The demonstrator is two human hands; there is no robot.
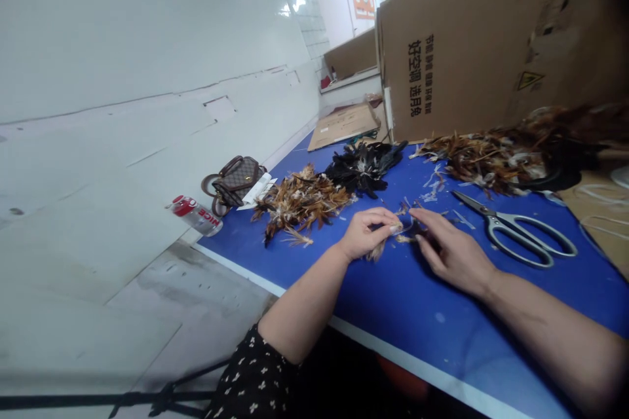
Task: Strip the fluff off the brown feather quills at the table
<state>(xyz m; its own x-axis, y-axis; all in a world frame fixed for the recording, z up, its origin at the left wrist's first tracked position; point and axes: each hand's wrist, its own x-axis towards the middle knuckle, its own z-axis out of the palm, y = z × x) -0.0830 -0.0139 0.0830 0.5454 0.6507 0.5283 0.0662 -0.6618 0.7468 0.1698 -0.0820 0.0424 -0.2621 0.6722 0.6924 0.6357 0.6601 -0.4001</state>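
My left hand [371, 232] is closed in a pinch on a small feather bundle [376, 252], whose brownish tips stick out below the fingers. Close by on the right, my right hand [452, 249] has its fingers curled, with a small dark piece [417, 229] between thumb and fingers that I cannot make out. Pale scraps lie under and behind the fingertips. Silver-and-black scissors [515, 229] rest partly spread on the blue table [393, 314], to the right of my right hand.
Brown feathers [304, 200] and black feathers [366, 167] lie in heaps beyond my hands. More brown feathers [496, 154] spread before a large cardboard box [472, 59]. A checked handbag [240, 177] and a red-and-clear can [196, 215] stand at the left edge by the white wall.
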